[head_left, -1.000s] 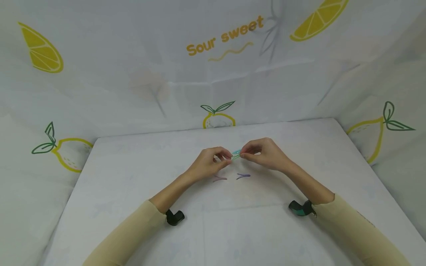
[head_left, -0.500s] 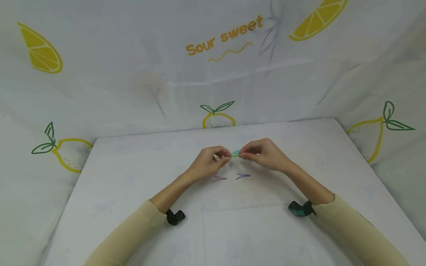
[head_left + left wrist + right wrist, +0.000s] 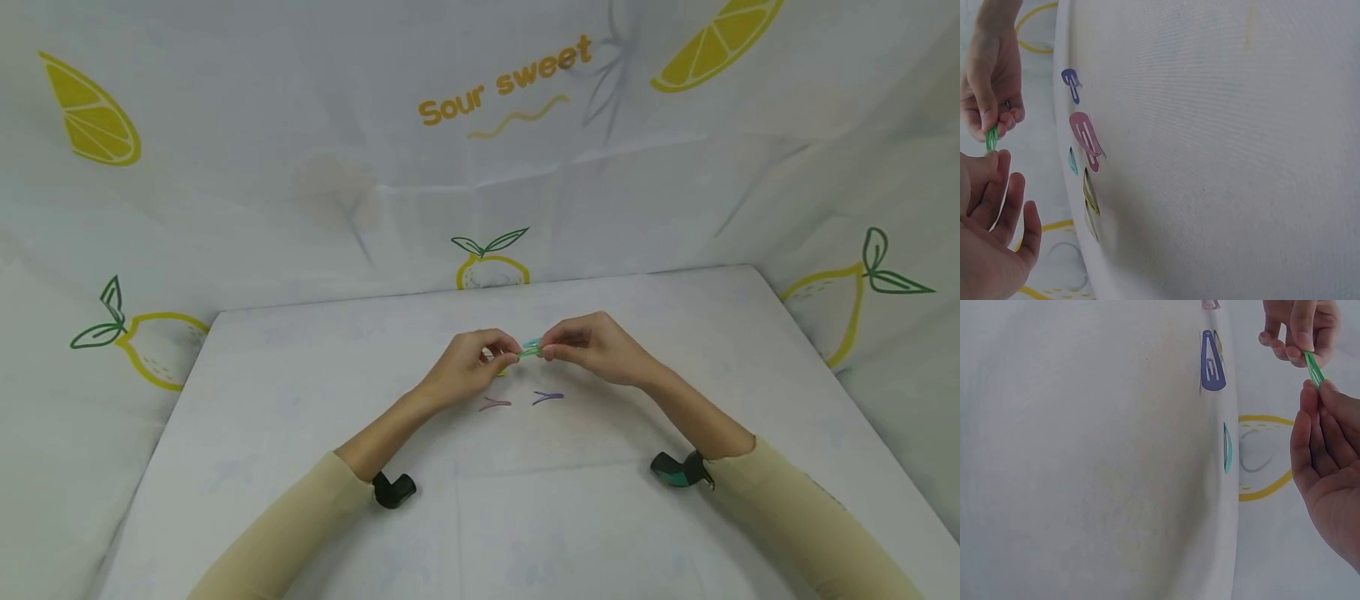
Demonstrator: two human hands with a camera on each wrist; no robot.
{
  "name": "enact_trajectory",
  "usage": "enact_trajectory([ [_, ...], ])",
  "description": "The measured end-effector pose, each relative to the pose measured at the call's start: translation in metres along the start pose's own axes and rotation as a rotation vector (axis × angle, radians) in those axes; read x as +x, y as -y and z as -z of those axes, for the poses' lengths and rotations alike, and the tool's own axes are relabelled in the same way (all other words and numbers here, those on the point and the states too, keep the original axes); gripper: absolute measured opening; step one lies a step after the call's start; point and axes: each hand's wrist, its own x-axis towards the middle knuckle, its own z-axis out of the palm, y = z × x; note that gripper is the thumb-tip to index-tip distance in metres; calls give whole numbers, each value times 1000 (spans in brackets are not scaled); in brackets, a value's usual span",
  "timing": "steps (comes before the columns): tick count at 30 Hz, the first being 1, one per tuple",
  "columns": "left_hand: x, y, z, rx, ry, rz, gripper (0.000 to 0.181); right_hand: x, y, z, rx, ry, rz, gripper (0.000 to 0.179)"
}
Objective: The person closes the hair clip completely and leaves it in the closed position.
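A green snap hair clip (image 3: 529, 352) is stretched between both hands, above the white table. My left hand (image 3: 474, 362) pinches one end between thumb and index finger, its other fingers loosely bent. My right hand (image 3: 606, 350) pinches the opposite end with thumb and fingertips. In the right wrist view the green clip (image 3: 1314, 369) looks narrow, seen edge-on. Nearby on the table lie a purple snap clip (image 3: 1213, 365), a pink clip (image 3: 1085, 136), a teal clip (image 3: 1227, 448) and a yellow clip (image 3: 1090, 192). A pale clip (image 3: 1090, 224) lies beyond the yellow one.
White cloth covers the table (image 3: 465, 533), and a lemon-printed curtain (image 3: 300, 167) rises behind and at both sides. Dark wrist cameras show near the sleeves, the left camera (image 3: 394, 492) and the right camera (image 3: 678, 470).
My left fingertips have shifted slightly left and more of the yellow clip shows beneath them. The green clip shows more plainly between the hands. My right hand has barely moved.
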Motion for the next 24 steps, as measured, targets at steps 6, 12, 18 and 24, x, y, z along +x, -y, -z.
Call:
enact_trajectory([
  [6,0,-4,1,14,2,4,14,1,-2,1,16,12,7,10],
  [12,1,-6,0,43,-6,5,12,1,-2,1,26,19,11,9],
  [18,0,-4,0,61,-16,-12,12,2,1,0,32,65,20,9],
  [24,-2,0,1,24,-11,-6,13,3,3,-4,14,57,21,8],
])
